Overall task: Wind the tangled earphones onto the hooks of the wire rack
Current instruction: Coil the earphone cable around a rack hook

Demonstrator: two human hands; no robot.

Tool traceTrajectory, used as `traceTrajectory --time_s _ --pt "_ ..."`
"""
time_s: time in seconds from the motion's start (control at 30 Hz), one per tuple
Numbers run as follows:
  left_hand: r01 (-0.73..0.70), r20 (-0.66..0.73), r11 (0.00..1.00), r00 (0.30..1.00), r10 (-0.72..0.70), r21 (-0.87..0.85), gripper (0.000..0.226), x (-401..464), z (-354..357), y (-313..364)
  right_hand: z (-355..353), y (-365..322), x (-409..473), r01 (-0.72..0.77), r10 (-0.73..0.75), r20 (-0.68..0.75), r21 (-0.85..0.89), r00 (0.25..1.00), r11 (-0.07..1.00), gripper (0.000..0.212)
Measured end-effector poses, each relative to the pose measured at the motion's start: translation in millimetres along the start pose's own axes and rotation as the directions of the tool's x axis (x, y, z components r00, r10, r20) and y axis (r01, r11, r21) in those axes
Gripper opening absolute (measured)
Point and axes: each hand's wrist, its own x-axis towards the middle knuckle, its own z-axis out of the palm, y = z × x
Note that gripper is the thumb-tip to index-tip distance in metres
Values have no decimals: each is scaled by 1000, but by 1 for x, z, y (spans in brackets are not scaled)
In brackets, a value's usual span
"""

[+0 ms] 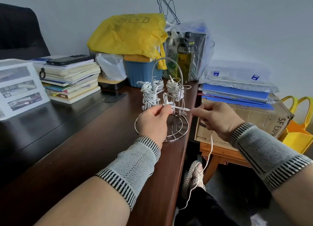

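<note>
Single head-worn view, looking forward and down, close over desk edge

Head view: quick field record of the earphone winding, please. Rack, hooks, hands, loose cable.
rack: wire rack upright on the dark desk, near its right edge
wound hooks: several already carry white earphone bundles
left hand: pinches the cable at a front hook
right hand: pinches the cable, pulling it taut to the right
loose cable: hangs below the right hand, off the desk edge
stage: winding in progress

Plain grey wall, dark wood desk, black chair far left, low wooden side table on the right.
</note>
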Motion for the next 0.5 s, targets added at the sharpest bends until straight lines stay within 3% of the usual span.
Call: traceTrajectory --time_s 0.07,0.13,0.23,0.33,0.4,0.5 --pt "-1 -7 1000 1000 1 0 14 0 0 0 -7 -1 -2 -39 35 27 146 999 989 18" --pt "1 -9 1000 1000 -1 6 14 -1 0 2 -7 -11 -4 25 -20 -37 127 999 992 16" --pt "0 9 1000 1000 0 -30 12 0 0 1 2 -40 -6 236 -287 -144 -292 947 927 18" --pt "12 28 999 1000 -11 -51 37 1 0 1 19 -67 -3 309 -508 -97 -693 856 652 22" --pt "36 28 998 999 -34 -53 34 2 0 -1 33 -78 4 282 -536 -68 -791 842 543 24" --pt "18 18 1000 1000 -17 -22 17 2 -1 0 51 -92 14 209 -452 -52 -837 890 506 28"
